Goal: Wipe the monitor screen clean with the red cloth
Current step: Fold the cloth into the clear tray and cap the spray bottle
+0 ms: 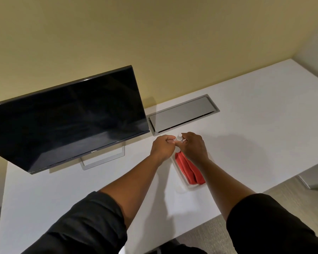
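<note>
Head cam, looking down at a white worktop (246, 143) against a yellowish wall. Both hands are together around a small white spray bottle (179, 138) standing at the far end of a shallow white tray (184, 186). The left hand (162, 146) has its fingers curled in by the bottle's left side, touching it as far as I can see. The right hand (194, 143) has its fingers wrapped around the bottle from the right, near the top. Can't make out the cap or nozzle properly, the hands cover most of it.

The red cloth (190, 170) is lying folded in that same tray, just near of the hands, with the right wrist over its far end. The monitor (66, 118) sits to the left on its silver stand, screen dark and tilted back. A grey cable hatch (184, 114) is set into the worktop just beyond the hands.
</note>
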The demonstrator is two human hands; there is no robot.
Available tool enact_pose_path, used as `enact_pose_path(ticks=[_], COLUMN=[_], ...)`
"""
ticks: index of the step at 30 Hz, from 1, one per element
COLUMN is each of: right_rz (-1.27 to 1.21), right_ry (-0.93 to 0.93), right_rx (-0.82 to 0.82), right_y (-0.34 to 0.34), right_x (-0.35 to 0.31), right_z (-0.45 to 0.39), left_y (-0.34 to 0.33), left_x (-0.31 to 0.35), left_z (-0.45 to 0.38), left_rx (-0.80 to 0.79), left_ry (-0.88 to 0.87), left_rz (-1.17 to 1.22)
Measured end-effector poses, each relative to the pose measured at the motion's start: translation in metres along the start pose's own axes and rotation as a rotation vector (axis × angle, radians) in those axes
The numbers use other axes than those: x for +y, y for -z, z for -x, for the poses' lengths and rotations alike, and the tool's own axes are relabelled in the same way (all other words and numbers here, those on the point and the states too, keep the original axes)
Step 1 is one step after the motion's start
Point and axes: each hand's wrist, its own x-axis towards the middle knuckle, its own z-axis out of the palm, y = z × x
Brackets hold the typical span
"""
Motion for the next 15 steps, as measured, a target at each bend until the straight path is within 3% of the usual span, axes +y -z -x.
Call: enact_pose_path(ticks=[5, 9, 15], right_rz=[0.040, 0.070, -0.052], right_ry=[-0.032, 0.086, -0.056], right_rx=[-0.100, -0.102, -0.180], right_y=[-0.024, -0.031, -0.036], right_x=[0.019, 0.018, 0.020], right_z=[-0.004, -0.001, -0.001], left_y=[-0.006, -0.009, -0.014], left_x=[-0.008, -0.017, -0.020], left_z=[-0.006, -0.010, -0.016], left_rx=[-0.015, -0.011, -0.032], left_ry=[0.047, 0.077, 0.104], left_rz=[-0.028, -0.052, -0.061])
